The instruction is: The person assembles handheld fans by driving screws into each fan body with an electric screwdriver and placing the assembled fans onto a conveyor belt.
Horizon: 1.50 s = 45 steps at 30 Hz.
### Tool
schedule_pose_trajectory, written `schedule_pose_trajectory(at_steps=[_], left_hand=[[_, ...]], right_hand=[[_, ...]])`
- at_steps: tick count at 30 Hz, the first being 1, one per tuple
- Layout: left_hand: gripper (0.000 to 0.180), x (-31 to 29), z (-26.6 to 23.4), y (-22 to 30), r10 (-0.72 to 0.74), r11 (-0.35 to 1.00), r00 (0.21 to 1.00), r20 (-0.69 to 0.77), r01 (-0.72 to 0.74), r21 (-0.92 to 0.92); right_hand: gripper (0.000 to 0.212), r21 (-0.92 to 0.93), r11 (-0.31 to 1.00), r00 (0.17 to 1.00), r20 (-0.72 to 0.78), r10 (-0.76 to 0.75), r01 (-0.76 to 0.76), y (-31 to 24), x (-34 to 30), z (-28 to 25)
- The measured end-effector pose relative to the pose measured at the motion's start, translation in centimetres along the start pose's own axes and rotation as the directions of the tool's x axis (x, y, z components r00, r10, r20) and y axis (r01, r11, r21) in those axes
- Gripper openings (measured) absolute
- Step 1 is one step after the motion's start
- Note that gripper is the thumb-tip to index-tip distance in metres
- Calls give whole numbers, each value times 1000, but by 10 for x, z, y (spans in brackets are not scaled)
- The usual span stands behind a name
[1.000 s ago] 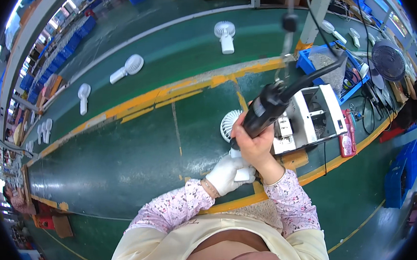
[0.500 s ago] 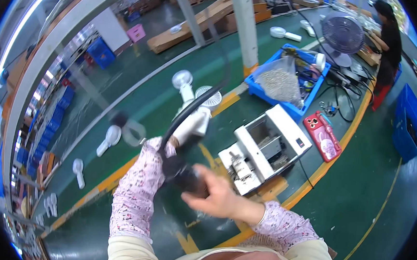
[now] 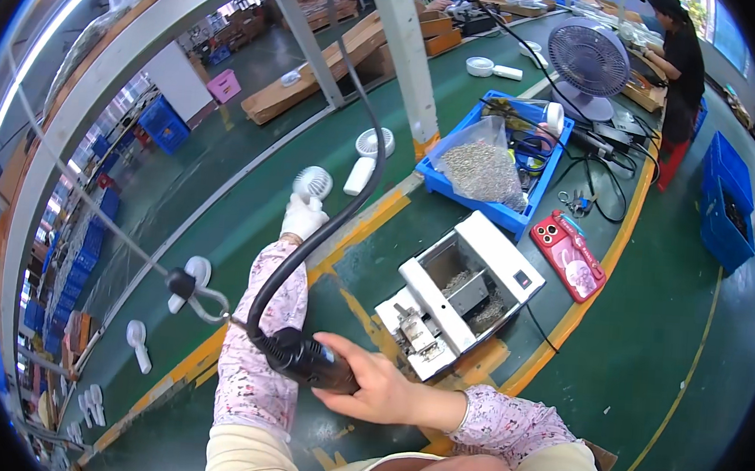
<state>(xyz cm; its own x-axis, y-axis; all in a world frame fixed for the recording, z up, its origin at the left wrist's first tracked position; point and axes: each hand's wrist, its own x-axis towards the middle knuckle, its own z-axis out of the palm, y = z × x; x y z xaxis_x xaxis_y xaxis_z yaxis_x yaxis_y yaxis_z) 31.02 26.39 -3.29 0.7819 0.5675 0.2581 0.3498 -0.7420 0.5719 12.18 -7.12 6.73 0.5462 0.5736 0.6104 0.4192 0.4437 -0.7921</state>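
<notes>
When read left to right, shows a gloved left hand (image 3: 303, 219) touching a white handheld fan (image 3: 313, 184) over the green belt (image 3: 247, 219), with closure impossible to tell; in handling, probably light, stiff, slippery, fragile at the grille; best held by the handle; next, a bare right hand (image 3: 374, 390) gripping a black power screwdriver (image 3: 320, 363).

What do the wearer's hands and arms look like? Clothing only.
Left hand: white glove. Right hand: no glove. Both forearms: pale sleeve covers with small pink and dark prints, gathered at the wrists. Above them, cream sleeves.
</notes>
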Motion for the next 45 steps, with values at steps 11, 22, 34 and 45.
schedule_pose_trajectory(at_steps=[11,22,34,45], left_hand=[[31,-263,-121,58,86,-445,732,676,635,-631],[17,-362,-95,111,34,-354,602,798,754,-554],[21,-377,-73,97,-81,-48,688,721,720,-692],[16,-375,-93,113,-99,-106,723,683,675,-730]], right_hand=[[63,-377,924,947,-266,-182,71,-1,13,-15],[51,-438,898,890,-427,-161,-48,15,31,-19],[51,8,998,953,-298,-50,54,24,5,5],[46,-154,988,958,-287,-17,-29,44,-11,16]])
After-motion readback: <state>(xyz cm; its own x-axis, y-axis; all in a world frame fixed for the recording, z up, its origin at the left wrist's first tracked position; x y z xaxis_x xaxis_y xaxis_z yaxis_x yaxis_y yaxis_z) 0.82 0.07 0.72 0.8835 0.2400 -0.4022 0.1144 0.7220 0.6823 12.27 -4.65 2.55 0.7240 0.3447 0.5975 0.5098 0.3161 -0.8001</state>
